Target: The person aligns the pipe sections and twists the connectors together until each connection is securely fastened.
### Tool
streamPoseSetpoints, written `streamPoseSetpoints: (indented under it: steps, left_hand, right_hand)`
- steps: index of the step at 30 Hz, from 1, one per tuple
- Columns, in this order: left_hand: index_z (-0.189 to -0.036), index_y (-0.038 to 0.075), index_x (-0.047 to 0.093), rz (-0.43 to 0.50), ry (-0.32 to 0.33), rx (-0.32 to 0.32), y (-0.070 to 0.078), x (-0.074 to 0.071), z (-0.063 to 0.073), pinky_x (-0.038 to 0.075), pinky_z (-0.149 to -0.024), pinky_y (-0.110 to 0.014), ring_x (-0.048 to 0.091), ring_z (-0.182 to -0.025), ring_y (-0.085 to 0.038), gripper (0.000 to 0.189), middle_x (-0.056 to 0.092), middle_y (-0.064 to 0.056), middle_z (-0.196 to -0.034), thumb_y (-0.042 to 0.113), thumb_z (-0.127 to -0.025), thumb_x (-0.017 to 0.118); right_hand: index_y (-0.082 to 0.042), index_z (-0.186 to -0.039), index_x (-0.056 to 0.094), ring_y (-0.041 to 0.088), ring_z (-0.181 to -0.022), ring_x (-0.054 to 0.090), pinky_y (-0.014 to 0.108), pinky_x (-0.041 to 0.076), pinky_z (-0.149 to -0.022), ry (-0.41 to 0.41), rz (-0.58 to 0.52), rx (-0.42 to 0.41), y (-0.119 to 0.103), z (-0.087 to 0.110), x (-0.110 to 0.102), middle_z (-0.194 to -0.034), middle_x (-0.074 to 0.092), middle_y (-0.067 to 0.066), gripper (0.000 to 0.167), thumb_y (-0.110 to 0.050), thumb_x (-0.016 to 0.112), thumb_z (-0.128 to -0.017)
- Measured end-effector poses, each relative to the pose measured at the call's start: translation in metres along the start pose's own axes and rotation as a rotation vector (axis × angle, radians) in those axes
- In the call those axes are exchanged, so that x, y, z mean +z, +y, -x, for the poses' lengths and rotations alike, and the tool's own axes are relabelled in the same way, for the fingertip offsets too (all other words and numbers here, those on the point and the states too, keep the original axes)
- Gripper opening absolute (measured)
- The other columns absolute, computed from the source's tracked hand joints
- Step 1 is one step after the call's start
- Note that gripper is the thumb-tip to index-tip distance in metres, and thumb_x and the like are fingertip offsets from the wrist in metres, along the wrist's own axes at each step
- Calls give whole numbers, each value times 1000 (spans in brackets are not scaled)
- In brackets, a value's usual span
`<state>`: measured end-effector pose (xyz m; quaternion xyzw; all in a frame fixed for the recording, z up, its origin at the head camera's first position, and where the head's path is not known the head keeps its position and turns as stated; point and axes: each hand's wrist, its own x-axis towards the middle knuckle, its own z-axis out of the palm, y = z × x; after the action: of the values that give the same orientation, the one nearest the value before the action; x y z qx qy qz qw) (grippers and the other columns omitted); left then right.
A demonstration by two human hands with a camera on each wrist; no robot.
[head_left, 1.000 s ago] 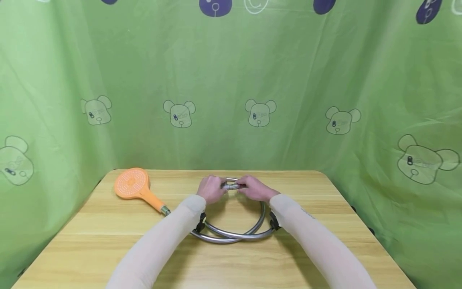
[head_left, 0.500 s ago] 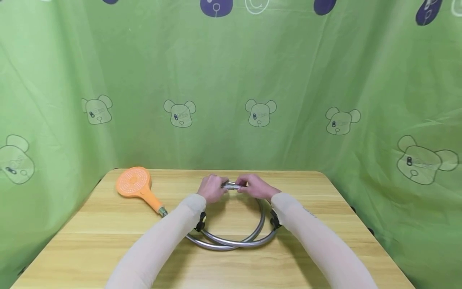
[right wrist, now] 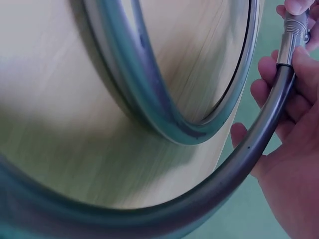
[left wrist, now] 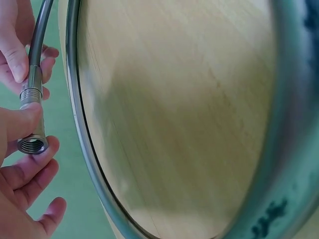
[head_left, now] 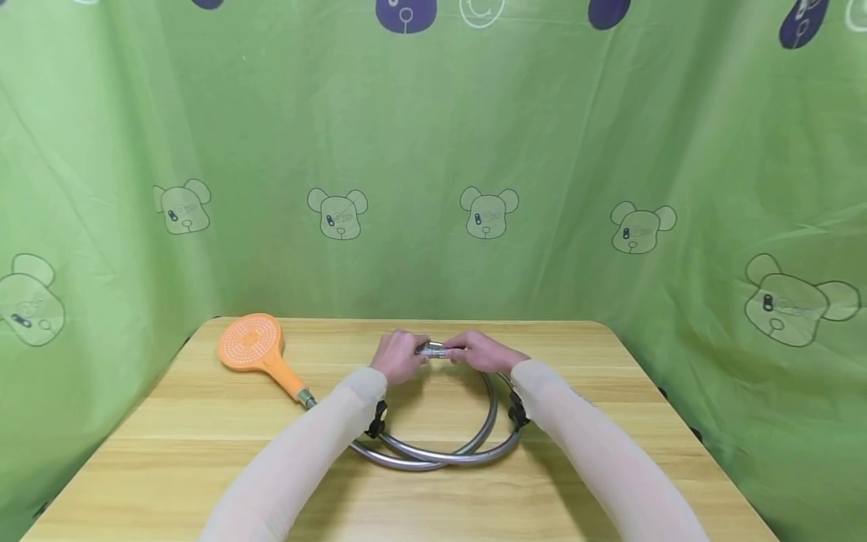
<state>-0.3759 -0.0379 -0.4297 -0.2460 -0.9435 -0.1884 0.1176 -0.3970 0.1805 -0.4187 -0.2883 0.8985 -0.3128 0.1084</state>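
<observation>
In the head view an orange shower head (head_left: 252, 342) lies face up at the table's far left, joined to a silver shower hose (head_left: 433, 455) that loops across the middle. My left hand (head_left: 400, 357) pinches the metal end nut (left wrist: 33, 145) of the hose between thumb and forefinger; its threaded opening shows in the left wrist view. Beside it, my right hand (head_left: 482, 351) holds the hose just behind that nut, thumb and fingers around the metal sleeve (right wrist: 287, 50). Both hands are raised over the back of the table, close together.
The wooden table (head_left: 576, 482) ends at a back edge just beyond the hands. A green curtain (head_left: 420, 271) with bear prints surrounds it on three sides. Black wrist cameras (head_left: 376, 418) sit close to the hose loops.
The right hand's fingers have shifted on the hose end, lifting and settling again. The hose loops have slid a little toward me, and the shower head has shifted slightly. The left hand stays nearly still.
</observation>
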Motion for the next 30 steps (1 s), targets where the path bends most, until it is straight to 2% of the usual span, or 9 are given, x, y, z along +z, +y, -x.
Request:
streamPoseSetpoints:
  steps: [4,12,21,26,30]
  left_hand:
    - [-106,20,75,3,-7,-2,0,0,-1,47,-68,-32,56,-71,-14,18,68,5,-79,22,-88,78]
    - [-110,20,75,-5,-8,-7,0,1,-1,49,-75,-38,57,-75,-15,22,70,4,-81,23,-88,78]
    - [-114,23,74,1,-24,-26,2,1,-2,46,-78,-39,56,-77,-15,24,67,7,-79,26,-90,76]
    - [-115,21,74,12,-15,-31,3,3,-2,47,-81,-40,56,-79,-16,25,68,6,-82,26,-90,75]
    - [-118,21,73,10,-12,-31,3,4,0,48,-84,-43,58,-85,-19,28,71,3,-88,27,-90,75]
  right_hand:
    - [-4,-118,70,13,-70,44,26,37,-61,-19,-28,4,2,-1,0,-97,66,21,25,-16,52,-105]
    - [-3,-111,61,28,-86,57,28,44,-71,3,-136,27,2,0,2,-100,65,22,15,-14,55,-103]
    - [-1,-106,64,17,-82,53,28,46,-72,39,-123,23,0,0,1,-94,63,14,15,-6,69,-93]
    - [0,-109,67,15,-81,53,29,46,-73,27,-92,6,4,1,-1,-94,66,11,16,-11,64,-98]
    - [0,-113,71,13,-75,50,25,43,-67,-9,-58,-11,7,2,-1,-95,67,21,24,-17,58,-102]
